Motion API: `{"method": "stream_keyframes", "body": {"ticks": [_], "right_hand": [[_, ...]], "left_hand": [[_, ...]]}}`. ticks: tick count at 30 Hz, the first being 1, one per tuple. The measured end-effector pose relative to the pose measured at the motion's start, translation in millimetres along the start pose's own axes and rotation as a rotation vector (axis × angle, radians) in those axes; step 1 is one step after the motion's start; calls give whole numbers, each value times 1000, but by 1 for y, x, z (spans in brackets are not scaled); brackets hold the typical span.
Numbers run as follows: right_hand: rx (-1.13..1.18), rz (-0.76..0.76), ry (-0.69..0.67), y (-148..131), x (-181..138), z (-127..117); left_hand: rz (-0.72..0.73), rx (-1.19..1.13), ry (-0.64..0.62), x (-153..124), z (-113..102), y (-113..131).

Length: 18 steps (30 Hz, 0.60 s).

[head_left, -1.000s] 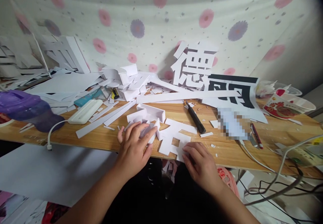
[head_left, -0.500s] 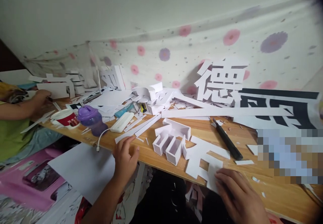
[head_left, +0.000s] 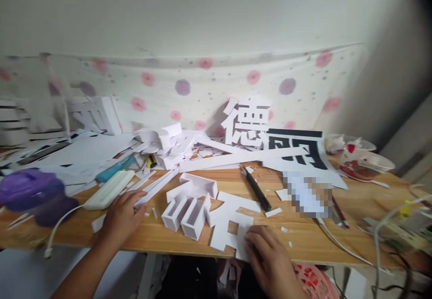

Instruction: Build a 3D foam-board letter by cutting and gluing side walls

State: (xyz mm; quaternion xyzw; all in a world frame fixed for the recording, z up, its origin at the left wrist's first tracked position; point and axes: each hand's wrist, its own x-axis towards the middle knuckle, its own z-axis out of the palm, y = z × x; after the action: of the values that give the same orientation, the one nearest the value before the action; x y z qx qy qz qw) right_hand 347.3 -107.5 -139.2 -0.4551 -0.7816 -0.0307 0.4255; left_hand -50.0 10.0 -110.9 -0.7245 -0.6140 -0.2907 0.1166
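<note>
My left hand (head_left: 123, 216) reaches over the table with its fingers and thumb around the near end of a white strip (head_left: 158, 184). My right hand (head_left: 268, 256) has its bent fingers on the right edge of a flat white cut-out character piece (head_left: 219, 218), which reaches the table's front edge. Left of that piece, and touching it, stands a white character part with raised side walls (head_left: 194, 218), open on top. A black-handled cutter (head_left: 256, 189) lies behind the flat piece.
A white power bank (head_left: 110, 190) with a cable and a purple bottle (head_left: 33, 195) are on the left. White offcuts (head_left: 199, 148) and a finished white character (head_left: 248, 121) stand at the back. To the right are a printed sheet (head_left: 300, 150), a blurred-out object (head_left: 307, 195) and a bowl (head_left: 366, 164).
The view has turned to the right, and the person at the left is out of sight. My left hand has moved forward onto the strip. My right hand stays at the flat piece.
</note>
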Motion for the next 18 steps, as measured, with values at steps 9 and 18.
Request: {"method": "stream_keyframes", "body": {"ticks": [9,18], "right_hand": [[52,43,0,0,1,1],[29,-34,29,7,4,4]], "left_hand": [[315,-96,-312,116,46,41],[287,-56,-461,137,89,50]]}}
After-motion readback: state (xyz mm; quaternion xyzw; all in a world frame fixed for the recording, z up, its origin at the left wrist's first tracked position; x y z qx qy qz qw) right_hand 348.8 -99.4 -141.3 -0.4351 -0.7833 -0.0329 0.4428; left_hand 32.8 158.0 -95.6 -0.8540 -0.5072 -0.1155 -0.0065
